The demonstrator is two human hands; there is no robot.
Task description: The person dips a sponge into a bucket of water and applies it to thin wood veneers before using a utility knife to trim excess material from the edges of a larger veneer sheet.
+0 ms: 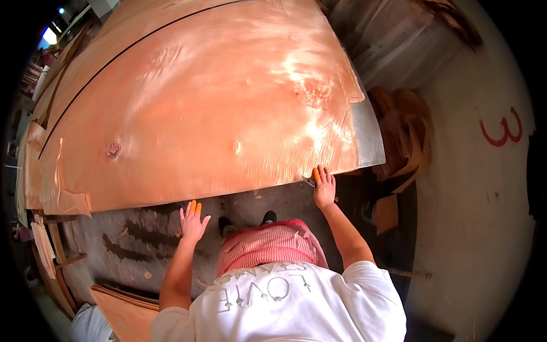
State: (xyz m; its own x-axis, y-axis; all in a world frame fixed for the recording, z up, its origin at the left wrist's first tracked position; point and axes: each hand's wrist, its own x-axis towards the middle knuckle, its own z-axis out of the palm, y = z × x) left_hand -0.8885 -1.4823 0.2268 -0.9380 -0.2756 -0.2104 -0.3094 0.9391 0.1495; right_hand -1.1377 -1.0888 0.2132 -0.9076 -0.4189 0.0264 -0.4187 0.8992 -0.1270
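A large thin wood veneer sheet (pixel 199 114), pinkish-orange with knots and ripples, spreads across the stack before me. My left hand (pixel 194 223) is just off its near edge, fingers apart and holding nothing. Orange covers sit on some of its fingertips. At the near right edge, my right hand (pixel 325 188) reaches onto the sheet with its fingers forward. A small dark knife-like tool (pixel 308 182) pokes out beside its thumb and seems held under the palm; most of it is hidden. An orange cover shows on one right finger as well.
A grey metal plate (pixel 370 134) shows beneath the sheet's right side. Torn veneer scraps (pixel 411 139) lie beyond it, beside a pale wall (pixel 473 228). Veneer pieces (pixel 128 313) lean at lower left. A dark line (pixel 122 52) crosses the sheet's far left. Scraps litter the floor (pixel 137 251).
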